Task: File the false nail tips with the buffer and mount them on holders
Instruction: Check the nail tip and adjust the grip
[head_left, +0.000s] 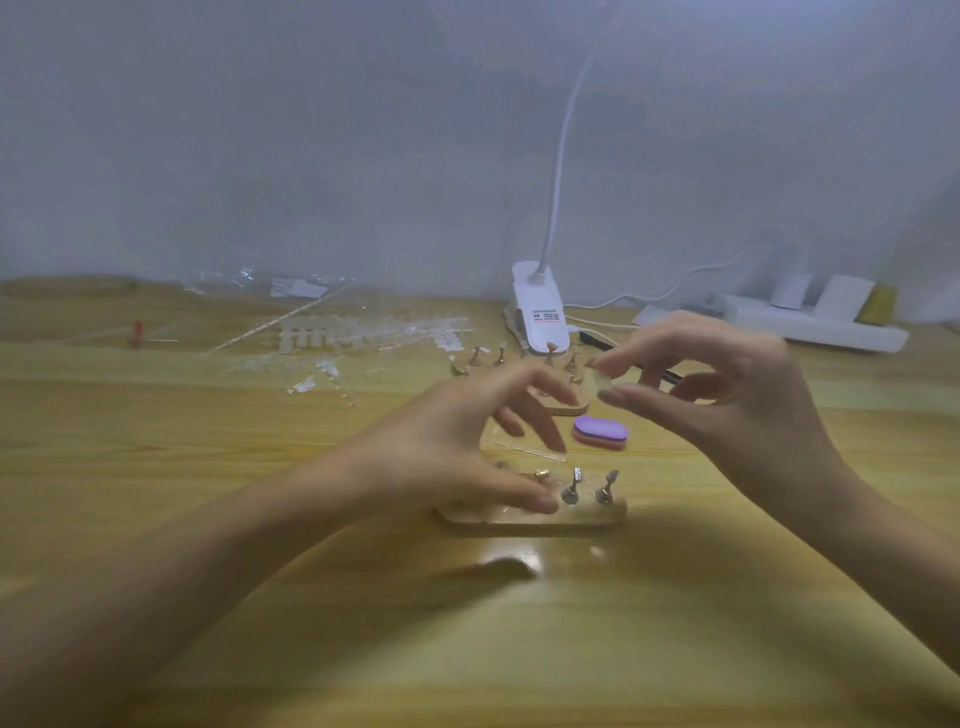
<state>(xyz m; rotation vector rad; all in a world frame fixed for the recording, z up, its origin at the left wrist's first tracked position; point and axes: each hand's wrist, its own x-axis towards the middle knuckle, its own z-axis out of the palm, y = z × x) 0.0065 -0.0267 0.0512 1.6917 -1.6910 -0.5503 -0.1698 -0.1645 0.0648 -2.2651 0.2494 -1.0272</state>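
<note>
Our right hand (727, 405) fingertips nearly meet, maybe pinching a clear tip; too blurred, we cannot tell. Left hand (457, 449) spread, empty, over holders (571, 488), likely steadying them. Buffer (601, 434) at 6 o'clock of fingertips, spare nail tips (363, 338) at 10.

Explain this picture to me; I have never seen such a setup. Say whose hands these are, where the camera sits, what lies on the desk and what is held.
One camera, worn on a person's head, looks down at their two bare hands; there is no machine. The left hand is spread open over a wooden base carrying small metal holders. The right hand appears to pinch a clear nail tip between thumb and forefinger, though it is blurred. On the desk lie a purple buffer, strips of clear nail tips, a white clip lamp and a power strip.
</note>
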